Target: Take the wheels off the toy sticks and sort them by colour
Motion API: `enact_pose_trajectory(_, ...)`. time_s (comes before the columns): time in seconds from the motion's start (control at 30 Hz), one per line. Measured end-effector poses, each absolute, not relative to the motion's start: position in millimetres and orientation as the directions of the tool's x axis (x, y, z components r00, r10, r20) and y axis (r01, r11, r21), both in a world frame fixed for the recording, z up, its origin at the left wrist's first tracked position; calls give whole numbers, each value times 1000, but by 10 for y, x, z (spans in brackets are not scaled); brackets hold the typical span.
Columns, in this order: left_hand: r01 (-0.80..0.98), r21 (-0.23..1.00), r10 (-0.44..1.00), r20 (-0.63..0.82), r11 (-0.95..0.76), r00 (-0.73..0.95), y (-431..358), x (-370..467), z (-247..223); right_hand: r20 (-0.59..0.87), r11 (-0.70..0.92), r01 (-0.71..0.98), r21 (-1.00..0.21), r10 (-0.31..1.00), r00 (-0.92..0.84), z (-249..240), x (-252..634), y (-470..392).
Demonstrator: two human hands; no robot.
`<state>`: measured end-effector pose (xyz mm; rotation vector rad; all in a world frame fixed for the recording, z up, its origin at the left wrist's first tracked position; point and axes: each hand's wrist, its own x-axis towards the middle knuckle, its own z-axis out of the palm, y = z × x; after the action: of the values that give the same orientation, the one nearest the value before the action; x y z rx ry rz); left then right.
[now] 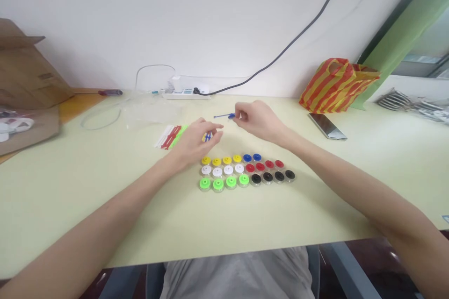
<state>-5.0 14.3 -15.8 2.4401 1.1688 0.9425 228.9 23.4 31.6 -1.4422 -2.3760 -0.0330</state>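
Note:
My right hand (255,119) is raised over the back middle of the table. Its fingers pinch a blue piece (231,116), from which a thin blue stick (221,116) points left. My left hand (199,139) hovers beside it, thumb and fingers apart, with nothing visible between them. Beneath and left of that hand lie flat plastic strips: white ones (164,136), red ones (171,137) and green ones (179,136). Some yellow and blue bits show behind its fingers, partly hidden. In front stand rows of small round wheels: yellow (227,160), blue (257,157), white (228,170), red (260,167), green (230,181) and black (267,177).
A power strip (185,95) with a thick grey cable (280,54) runs along the wall. At left are a screwdriver (110,92), a clear plastic bag (150,112) and a cardboard box (31,70). A phone (327,126) and a striped bag (331,86) lie at right.

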Motion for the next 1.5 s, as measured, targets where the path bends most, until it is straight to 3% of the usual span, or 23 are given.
enact_pose_trajectory(0.07,518,639,821,399,-569,409,100,-17,-134,347,446,876,-184,863,-366,272,2120,107)
enact_pose_trajectory(0.17,305,816,845,359,-490,396,94,2,-144,325,450,886,-109,859,-396,201,1971,-3)
enact_pose_trajectory(0.23,169,879,849,355,-446,392,131,-7,-173,310,488,869,-80,841,-444,190,1953,-31)
enact_pose_trajectory(0.3,88,906,853,354,-415,383,182,-26,-204,287,552,821,-145,818,-499,215,1983,-35)
enact_pose_trajectory(0.43,34,923,869,347,-383,352,238,-60,-233,277,645,643,-413,762,-586,302,2082,1)
enact_pose_trajectory(0.6,64,937,880,296,-342,370,218,-81,-237,369,638,523,-566,763,-531,320,2122,89)
enact_pose_trajectory(0.83,-19,947,842,294,-321,453,196,-64,-200,337,472,73,-878,721,-606,194,2150,213)
enact_pose_trajectory(1.27,-4,943,731,261,-333,631,114,-124,-30,215,250,-74,-965,604,-767,155,2174,174)
enact_pose_trajectory(1.4,15,935,785,289,-355,548,198,-190,-48,209,207,-104,-973,585,-784,204,2246,183)
enact_pose_trajectory(1.5,-57,941,851,326,-333,411,291,-207,-79,188,223,-43,-974,687,-702,229,2251,217)
